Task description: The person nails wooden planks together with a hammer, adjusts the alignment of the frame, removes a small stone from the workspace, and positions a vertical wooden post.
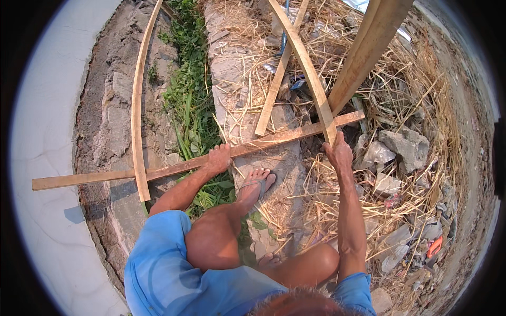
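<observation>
A long wooden batten [284,136] lies crosswise in front of me, and my left hand [219,159] is closed around its middle. A second wooden strip [307,63] slants in from the far side and rests across the batten near its right end. My right hand [339,151] grips the near end of this strip, just below the crossing; part of the fingers is hidden. Another strip [138,100] crosses the batten on the left, with no hand on it. A shorter-looking strip [274,95] lies behind the batten, its near end close to it.
A thick wooden post [366,52] stands at the far right, beside the crossing. Dry straw [390,121], grey rocks [406,149] and litter with an orange piece [435,246] cover the right. Green weeds [192,100] fill a gap left of the concrete ledge [226,68] under my sandalled foot.
</observation>
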Tool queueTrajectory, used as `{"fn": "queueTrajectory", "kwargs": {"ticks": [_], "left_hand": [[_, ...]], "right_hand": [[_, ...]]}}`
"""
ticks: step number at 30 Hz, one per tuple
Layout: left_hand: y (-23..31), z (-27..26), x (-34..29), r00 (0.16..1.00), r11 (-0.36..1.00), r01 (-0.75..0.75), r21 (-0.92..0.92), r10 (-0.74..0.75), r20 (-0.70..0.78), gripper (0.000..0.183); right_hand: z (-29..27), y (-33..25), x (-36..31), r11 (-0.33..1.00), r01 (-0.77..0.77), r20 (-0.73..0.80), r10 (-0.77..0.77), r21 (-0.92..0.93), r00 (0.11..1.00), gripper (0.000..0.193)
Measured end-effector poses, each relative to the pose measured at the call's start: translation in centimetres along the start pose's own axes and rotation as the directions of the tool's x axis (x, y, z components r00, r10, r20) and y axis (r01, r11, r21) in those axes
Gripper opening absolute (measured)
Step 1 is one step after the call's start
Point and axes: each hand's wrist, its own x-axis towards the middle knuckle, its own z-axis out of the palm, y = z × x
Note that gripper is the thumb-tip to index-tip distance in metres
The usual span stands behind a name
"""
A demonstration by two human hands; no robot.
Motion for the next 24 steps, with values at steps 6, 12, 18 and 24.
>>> {"fn": "queueTrajectory", "kwargs": {"ticks": [6,12,18,24], "left_hand": [[-2.5,0.5,1.2,0.999,0.998,-0.039,-0.048,0.038,-0.025,0.053],[-5.8,-2.7,4.2,1.000,1.000,-0.012,-0.018,0.012,0.000,0.052],[-9.2,-11.8,5.8,0.983,0.990,0.058,-0.132,-0.034,0.179,0.071],[-11.2,-22.8,0.1,0.926,0.766,0.360,-0.533,-0.224,0.304,0.071]], "right_hand": [[1.7,-2.3,1.4,1.000,0.001,0.066,-0.001,-0.001,0.998,0.046],[4.2,-10.9,2.3,0.996,-0.063,0.130,0.054,0.068,0.990,0.049],[5.9,-17.4,4.0,0.984,-0.178,0.145,0.178,-0.015,0.973,0.056],[-1.9,-24.9,2.6,0.941,-0.289,0.381,0.336,-0.175,0.861,0.071]]}}
